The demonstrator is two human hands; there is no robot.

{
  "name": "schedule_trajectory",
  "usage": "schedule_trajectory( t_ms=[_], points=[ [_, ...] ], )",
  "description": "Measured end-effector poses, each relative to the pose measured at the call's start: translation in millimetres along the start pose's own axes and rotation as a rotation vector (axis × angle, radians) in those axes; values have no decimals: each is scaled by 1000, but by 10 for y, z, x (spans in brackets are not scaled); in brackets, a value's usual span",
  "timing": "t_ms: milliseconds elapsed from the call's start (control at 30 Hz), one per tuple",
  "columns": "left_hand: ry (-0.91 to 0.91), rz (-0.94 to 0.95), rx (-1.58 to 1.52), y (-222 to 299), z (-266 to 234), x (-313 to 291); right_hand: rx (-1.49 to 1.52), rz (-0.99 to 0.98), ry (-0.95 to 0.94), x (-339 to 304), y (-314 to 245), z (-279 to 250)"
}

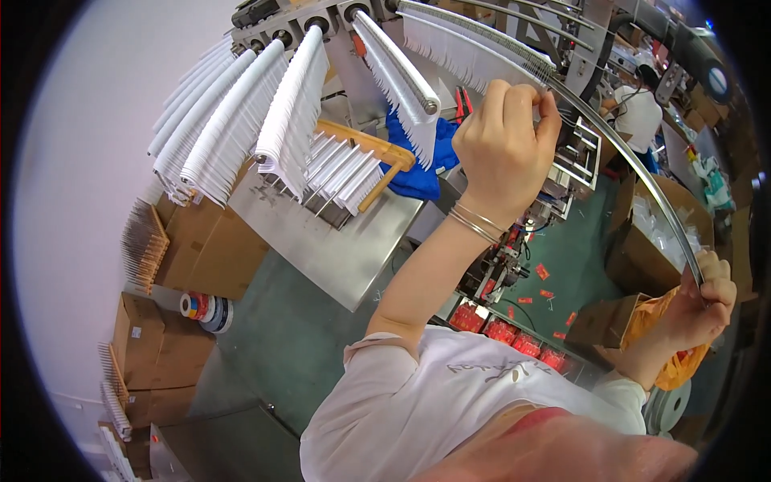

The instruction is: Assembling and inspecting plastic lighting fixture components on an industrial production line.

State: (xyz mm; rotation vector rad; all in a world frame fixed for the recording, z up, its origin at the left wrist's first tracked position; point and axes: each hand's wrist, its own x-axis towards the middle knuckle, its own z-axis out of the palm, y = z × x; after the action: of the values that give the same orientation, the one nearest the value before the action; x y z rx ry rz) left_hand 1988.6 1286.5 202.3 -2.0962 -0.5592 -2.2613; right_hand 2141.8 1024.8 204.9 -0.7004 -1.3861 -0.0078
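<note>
My right hand (697,301) grips the lower end of a long, curved-looking metal rod (634,161). The rod's upper end meets a loaded rod (482,40), from which a dense row of thin white pieces hangs. At that meeting point my left hand (510,140) is closed, fingertips pinched together; what lies between them is hidden. More rods thick with white pieces (293,92) fan out to the left from a metal rack (297,24). One of them, a partly filled rod (401,72), hangs just left of my left hand.
Below the rack, a metal table (337,257) carries a wooden frame (377,149) with white stacks and a blue cloth (414,181). Machinery (514,261) and red-filled bins (498,329) stand below my left forearm. Cardboard boxes (213,241) line the left wall. Another person (638,116) sits at the far right.
</note>
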Motion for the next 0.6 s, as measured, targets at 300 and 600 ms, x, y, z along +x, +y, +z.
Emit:
schedule_trajectory(
  t_ms=[300,600],
  points=[
    [-33,-4,74,32,24,0,-370,-31,-143,127,-96,84],
    [1,-11,85,55,12,19,-358,-79,-182,71,-85,75]
  ],
)
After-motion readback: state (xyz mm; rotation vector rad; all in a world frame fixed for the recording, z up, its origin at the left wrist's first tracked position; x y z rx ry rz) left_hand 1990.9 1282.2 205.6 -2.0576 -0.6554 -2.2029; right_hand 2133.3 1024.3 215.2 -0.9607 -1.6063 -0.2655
